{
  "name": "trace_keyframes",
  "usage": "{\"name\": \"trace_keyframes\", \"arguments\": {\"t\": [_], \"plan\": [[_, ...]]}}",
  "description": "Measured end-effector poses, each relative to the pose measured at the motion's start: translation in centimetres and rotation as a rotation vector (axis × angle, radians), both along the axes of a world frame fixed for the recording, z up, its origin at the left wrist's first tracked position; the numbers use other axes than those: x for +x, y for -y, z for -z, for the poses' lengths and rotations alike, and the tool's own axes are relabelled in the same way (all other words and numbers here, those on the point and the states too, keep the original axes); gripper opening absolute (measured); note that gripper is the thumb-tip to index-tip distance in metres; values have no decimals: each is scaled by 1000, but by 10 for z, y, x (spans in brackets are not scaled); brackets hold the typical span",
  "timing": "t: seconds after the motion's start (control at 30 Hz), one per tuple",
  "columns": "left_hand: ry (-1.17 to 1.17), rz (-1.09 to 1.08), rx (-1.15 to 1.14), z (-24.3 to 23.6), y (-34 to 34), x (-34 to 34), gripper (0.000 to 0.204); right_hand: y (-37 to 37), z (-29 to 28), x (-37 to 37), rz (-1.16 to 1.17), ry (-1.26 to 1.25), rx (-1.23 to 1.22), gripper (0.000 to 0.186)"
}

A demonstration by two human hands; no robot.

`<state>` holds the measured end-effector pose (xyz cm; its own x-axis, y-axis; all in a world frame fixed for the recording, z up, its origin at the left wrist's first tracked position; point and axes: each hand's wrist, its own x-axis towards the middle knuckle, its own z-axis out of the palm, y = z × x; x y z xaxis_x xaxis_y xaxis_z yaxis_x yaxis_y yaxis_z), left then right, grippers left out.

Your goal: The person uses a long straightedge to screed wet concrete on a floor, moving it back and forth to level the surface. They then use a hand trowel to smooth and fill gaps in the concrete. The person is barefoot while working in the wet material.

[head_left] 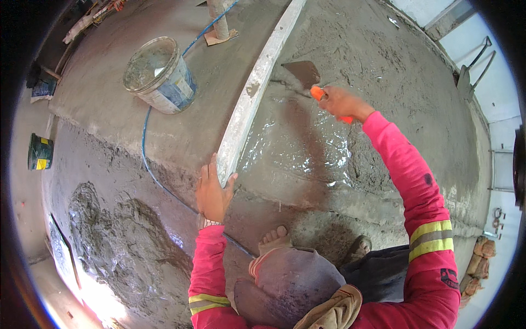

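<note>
Fingers and thumb of the left hand pinch the near end of the long board, seemingly to steady it across the cement floor, while the right hand wraps its fingers around the orange-handled trowel, blade beside the board, likely for control

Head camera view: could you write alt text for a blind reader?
A bare right hand holds an orange-handled trowel over wet cement while the left hand holds the near end of a long board. A bucket stands to its left.
</note>
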<state>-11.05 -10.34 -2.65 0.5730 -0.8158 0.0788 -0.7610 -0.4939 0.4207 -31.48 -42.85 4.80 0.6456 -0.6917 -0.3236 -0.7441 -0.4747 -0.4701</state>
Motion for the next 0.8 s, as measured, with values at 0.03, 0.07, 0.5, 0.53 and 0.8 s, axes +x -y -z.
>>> {"name": "trace_keyframes", "arguments": {"t": [0.03,0.07,0.5,0.53,0.8], "plan": [[-17,-1,3,0,4,-2,72,4,-3,-6,78,1,47,31],[-18,11,-1,0,6,-4,72,10,-5,-13,154,4,96,32],[-64,36,-60,1,5,-3,70,-41,-3,-27,380,446,594,26],[-64,38,-69,2,4,-2,71,-45,-5,-25,403,408,676,26],[-43,36,-55,3,4,-3,71,-66,6,-18,498,422,948,22]]}}
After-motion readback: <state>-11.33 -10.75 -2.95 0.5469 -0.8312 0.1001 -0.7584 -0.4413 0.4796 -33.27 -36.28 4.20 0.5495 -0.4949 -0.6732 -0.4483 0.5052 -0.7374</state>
